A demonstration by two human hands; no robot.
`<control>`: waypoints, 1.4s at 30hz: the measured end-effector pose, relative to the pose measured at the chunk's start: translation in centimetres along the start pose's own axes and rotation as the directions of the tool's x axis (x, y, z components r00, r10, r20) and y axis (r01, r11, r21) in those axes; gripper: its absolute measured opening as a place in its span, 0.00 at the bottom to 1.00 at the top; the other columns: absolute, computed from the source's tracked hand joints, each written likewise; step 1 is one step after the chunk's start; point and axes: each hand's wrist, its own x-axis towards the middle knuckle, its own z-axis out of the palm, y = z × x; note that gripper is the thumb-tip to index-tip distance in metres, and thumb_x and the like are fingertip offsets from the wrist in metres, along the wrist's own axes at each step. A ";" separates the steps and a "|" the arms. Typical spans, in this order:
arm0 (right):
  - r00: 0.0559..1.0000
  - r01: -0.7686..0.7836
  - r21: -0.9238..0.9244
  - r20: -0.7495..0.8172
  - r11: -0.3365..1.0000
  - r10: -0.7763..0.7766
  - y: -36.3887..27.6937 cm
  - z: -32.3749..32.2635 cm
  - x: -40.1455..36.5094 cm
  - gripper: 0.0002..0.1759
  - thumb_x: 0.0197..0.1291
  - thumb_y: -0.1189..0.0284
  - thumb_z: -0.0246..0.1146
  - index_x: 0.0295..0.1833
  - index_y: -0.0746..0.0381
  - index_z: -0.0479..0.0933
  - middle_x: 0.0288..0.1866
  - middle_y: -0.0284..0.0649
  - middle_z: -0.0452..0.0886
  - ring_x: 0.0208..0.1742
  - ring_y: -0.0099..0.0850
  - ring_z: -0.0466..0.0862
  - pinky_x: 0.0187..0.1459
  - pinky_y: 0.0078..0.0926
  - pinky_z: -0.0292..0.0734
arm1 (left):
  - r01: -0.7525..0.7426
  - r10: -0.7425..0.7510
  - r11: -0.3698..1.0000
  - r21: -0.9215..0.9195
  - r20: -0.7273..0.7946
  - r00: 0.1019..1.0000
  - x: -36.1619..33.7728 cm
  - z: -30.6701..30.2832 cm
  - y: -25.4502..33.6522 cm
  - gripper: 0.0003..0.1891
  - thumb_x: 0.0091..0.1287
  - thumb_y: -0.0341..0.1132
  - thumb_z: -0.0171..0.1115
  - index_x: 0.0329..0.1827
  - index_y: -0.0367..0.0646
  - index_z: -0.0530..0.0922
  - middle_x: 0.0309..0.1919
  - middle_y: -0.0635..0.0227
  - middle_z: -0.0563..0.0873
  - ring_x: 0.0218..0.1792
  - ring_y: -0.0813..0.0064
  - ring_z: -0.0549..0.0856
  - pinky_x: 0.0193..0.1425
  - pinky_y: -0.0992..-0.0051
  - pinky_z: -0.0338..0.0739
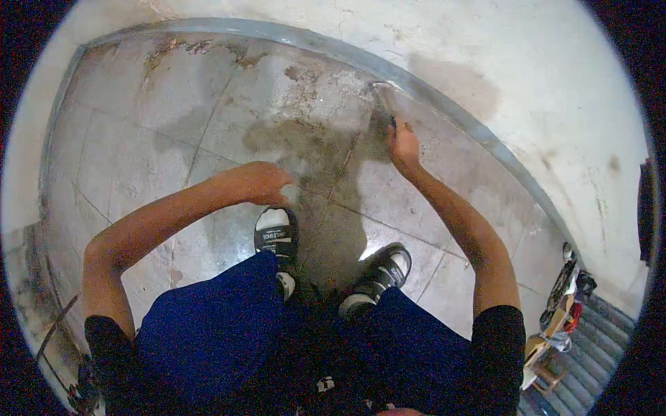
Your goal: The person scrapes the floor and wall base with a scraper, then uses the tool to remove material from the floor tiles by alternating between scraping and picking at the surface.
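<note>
My right hand [404, 147] is wrapped round the dark handle of a flat, scraper-like tool [383, 100], reaching forward near the foot of the wall. The tool's far end has a pale edge and lies close to the floor; its exact kind is hard to make out. My left hand [258, 183] hangs above my left shoe [275, 232], fingers curled together and pointing right. Whether anything sits in those fingers is hidden. Beneath both hands lies the tiled floor [229, 139], with a dark, wet-looking patch [298, 142] and rough, flaking spots along its far side.
A grey skirting strip [479, 132] curves along the pale, stained wall [555, 90]. My right shoe [378, 274] stands on the tiles. At the lower right, a cardboard box [555, 326] with assorted items stands beside a ridged dark surface [596, 347]. Dark clutter lies at the lower left.
</note>
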 end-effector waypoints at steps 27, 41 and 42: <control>0.980 0.196 0.031 0.026 0.980 -0.197 -4.1 -1.9 -5.1 0.22 0.62 0.72 0.51 0.62 0.61 0.62 0.42 0.60 0.78 0.39 0.58 0.80 0.38 0.53 0.77 | -0.092 0.091 0.995 -0.032 -0.023 0.996 1.7 1.5 -0.8 0.27 0.58 0.56 0.61 0.46 0.38 0.79 0.41 0.48 0.83 0.44 0.47 0.82 0.49 0.55 0.75; 0.964 0.117 -0.107 0.250 0.987 -0.087 2.2 -0.4 -0.6 0.24 0.59 0.75 0.53 0.62 0.55 0.61 0.43 0.59 0.74 0.39 0.58 0.79 0.39 0.52 0.77 | -0.002 -0.009 0.998 0.067 0.173 0.985 3.2 0.3 -0.4 0.33 0.62 0.59 0.57 0.62 0.42 0.71 0.55 0.51 0.79 0.55 0.50 0.78 0.59 0.58 0.73; 0.957 0.129 -0.100 0.274 0.987 -0.097 2.2 -0.5 -1.2 0.25 0.59 0.74 0.52 0.64 0.54 0.60 0.43 0.59 0.74 0.38 0.58 0.79 0.39 0.52 0.77 | 0.006 -0.016 0.998 0.064 0.168 0.986 3.1 0.5 -0.6 0.33 0.62 0.59 0.56 0.62 0.42 0.71 0.55 0.51 0.78 0.56 0.51 0.78 0.60 0.58 0.72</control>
